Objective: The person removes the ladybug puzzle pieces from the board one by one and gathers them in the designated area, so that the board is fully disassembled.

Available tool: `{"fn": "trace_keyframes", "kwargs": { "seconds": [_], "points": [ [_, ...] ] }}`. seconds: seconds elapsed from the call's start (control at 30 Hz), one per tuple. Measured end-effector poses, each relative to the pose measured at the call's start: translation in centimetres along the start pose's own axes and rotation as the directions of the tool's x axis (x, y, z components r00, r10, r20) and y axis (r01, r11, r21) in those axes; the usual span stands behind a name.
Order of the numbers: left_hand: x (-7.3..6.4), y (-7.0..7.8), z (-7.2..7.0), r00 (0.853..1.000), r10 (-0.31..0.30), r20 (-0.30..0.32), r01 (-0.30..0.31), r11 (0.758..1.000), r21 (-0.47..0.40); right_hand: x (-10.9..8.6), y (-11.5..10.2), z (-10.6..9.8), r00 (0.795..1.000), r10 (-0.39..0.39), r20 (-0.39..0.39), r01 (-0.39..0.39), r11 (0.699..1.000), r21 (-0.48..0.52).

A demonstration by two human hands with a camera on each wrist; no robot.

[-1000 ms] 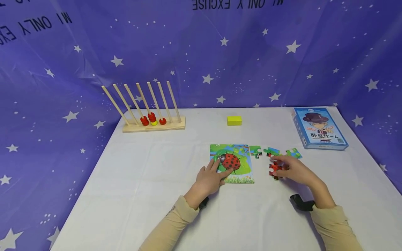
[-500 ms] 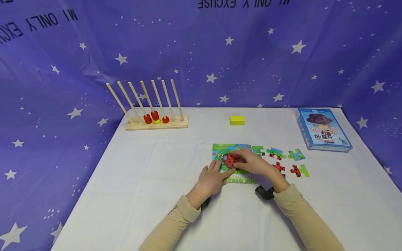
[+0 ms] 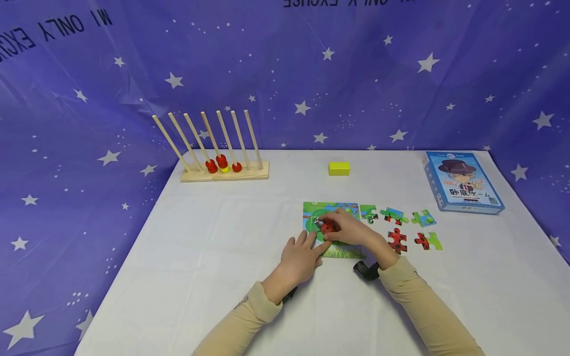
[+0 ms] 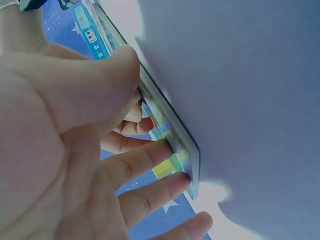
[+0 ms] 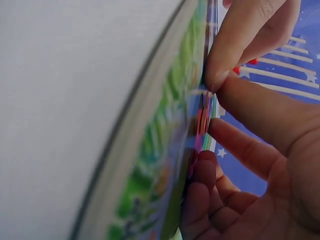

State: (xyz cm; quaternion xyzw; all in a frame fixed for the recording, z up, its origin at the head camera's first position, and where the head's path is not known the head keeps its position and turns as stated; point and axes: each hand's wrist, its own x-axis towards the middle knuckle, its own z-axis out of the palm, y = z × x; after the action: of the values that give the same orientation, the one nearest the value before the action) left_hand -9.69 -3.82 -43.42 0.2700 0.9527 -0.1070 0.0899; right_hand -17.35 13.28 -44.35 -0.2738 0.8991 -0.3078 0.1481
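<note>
A square ladybug picture board (image 3: 338,253) lies near the middle of the table. My left hand (image 3: 299,258) rests on its lower left edge with its fingers stretched out; the left wrist view shows fingertips (image 4: 162,150) at the board's rim. My right hand (image 3: 349,230) reaches over from the right, thumb and forefinger bent down onto the ladybug picture. In the right wrist view those fingertips (image 5: 218,82) touch the picture surface near the left hand's finger. Whether they pinch a piece cannot be told. Loose jigsaw pieces (image 3: 397,241) lie right of the board, several in two rough rows.
At the back left stands a wooden peg rack (image 3: 224,171) with upright rods and red and yellow beads. A yellow block (image 3: 339,168) sits at the back middle. A blue game box (image 3: 465,183) lies at the right. A purple starry cloth (image 3: 285,74) hangs behind.
My right hand has moved left from the loose pieces to the ladybug board, leaving a red spotted piece on the table. My left hand stays on the board.
</note>
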Motion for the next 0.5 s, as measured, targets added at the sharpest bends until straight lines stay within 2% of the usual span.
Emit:
{"fn": "trace_keyframes", "kwargs": {
  "seconds": [0.37, 0.5],
  "points": [
    [-0.09, 0.42, -0.13, 1.000, -0.002, 0.011, 0.002, 1.000, 0.006, 0.60, -0.38, 0.51, 0.999, -0.017, -0.050, 0.022, 0.996, 0.092],
    [-0.17, 0.52, -0.13, 1.000, -0.012, 0.024, 0.012, 1.000, 0.009, 0.73, -0.52, 0.67, 0.998, -0.005, -0.060, 0.010, 0.996, 0.090]
  ]
}}
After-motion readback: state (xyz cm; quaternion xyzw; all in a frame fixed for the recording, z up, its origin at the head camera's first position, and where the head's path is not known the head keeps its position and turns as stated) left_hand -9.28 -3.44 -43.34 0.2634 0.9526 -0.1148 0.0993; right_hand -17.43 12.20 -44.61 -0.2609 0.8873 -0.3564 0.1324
